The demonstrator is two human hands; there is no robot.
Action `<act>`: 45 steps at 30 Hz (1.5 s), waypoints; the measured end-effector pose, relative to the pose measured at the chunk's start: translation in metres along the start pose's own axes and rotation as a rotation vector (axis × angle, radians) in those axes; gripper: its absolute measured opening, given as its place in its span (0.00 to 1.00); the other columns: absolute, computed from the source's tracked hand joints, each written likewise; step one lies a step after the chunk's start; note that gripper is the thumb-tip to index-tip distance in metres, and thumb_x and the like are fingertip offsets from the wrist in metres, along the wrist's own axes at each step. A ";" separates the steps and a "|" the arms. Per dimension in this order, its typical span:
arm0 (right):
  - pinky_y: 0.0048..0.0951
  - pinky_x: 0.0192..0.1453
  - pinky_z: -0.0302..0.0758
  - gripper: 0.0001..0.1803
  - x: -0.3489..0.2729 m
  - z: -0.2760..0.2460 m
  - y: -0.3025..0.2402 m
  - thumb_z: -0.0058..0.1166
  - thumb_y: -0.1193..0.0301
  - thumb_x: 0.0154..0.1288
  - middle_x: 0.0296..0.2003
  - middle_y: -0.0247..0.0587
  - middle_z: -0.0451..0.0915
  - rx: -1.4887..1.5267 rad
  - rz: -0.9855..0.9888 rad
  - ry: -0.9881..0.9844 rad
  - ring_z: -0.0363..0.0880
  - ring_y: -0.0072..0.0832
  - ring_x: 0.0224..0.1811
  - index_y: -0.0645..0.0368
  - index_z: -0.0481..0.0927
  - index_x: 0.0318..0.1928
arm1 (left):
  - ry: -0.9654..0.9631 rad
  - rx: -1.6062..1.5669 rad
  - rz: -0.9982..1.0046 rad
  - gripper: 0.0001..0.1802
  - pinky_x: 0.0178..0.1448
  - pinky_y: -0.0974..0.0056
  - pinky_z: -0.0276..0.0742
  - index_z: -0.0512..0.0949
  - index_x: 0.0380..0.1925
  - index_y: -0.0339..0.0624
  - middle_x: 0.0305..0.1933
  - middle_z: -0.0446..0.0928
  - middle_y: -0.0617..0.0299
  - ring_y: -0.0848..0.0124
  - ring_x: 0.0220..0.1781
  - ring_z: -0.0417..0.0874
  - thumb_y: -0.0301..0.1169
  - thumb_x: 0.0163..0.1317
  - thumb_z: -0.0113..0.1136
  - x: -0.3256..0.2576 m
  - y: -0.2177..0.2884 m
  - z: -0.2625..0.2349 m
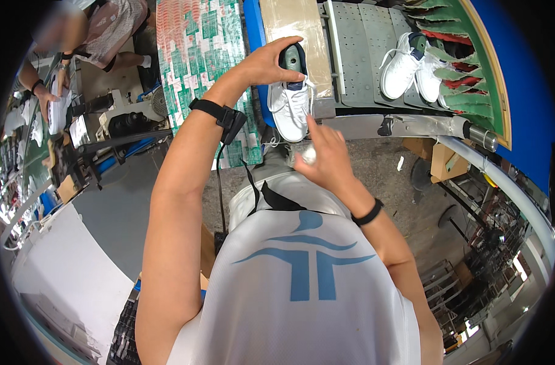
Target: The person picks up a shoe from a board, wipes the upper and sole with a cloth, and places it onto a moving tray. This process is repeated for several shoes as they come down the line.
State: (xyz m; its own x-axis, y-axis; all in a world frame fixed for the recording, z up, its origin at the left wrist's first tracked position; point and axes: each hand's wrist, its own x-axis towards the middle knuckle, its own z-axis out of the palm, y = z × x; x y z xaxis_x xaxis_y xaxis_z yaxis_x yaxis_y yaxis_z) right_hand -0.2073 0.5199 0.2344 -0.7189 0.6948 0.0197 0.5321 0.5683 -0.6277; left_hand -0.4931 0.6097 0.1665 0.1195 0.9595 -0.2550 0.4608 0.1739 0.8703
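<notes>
My left hand (271, 61) grips the heel end of a white sneaker (291, 104) fitted on a dark grey shoe last (293, 58), holding it toe-down in front of me. My right hand (323, 155) sits just below the shoe's toe, fingers curled around a small pale object (309, 156) that I cannot make out, index finger pointing up at the shoe. A black band is strapped on each wrist.
A grey conveyor (363, 55) runs ahead, carrying a pair of white sneakers (411, 70) at the right. A green and red patterned sheet (192, 67) lies left of it. Another person (76, 36) works at a bench at far left. A metal rail (502, 176) curves along the right.
</notes>
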 end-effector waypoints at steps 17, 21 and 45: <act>0.48 0.54 0.81 0.45 0.025 0.029 -0.025 0.72 0.61 0.63 0.44 0.53 0.82 0.296 0.181 -0.055 0.84 0.51 0.48 0.74 0.72 0.75 | -0.063 0.015 -0.015 0.66 0.78 0.54 0.78 0.64 0.84 0.52 0.78 0.75 0.48 0.51 0.77 0.79 0.45 0.46 0.93 0.004 0.007 -0.005; 0.48 0.53 0.78 0.47 0.000 -0.003 -0.005 0.73 0.62 0.59 0.43 0.50 0.82 0.207 0.129 -0.104 0.82 0.50 0.46 0.70 0.73 0.76 | -0.015 0.019 0.044 0.66 0.78 0.55 0.78 0.66 0.84 0.51 0.74 0.80 0.50 0.52 0.74 0.82 0.45 0.45 0.94 0.004 0.001 0.001; 0.46 0.53 0.73 0.47 0.031 0.003 -0.001 0.72 0.58 0.56 0.39 0.50 0.82 -0.260 -0.016 -0.094 0.82 0.45 0.45 0.78 0.76 0.70 | -0.056 -0.070 -0.002 0.60 0.73 0.56 0.80 0.68 0.83 0.54 0.70 0.83 0.53 0.59 0.71 0.82 0.34 0.49 0.93 -0.002 0.006 0.003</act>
State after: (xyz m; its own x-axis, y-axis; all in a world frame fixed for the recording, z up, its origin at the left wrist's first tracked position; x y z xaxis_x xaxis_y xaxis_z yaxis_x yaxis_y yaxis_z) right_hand -0.2318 0.5398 0.2329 -0.7602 0.6476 -0.0523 0.6085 0.6815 -0.4065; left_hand -0.4881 0.6078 0.1711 0.1684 0.9457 -0.2780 0.3983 0.1927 0.8968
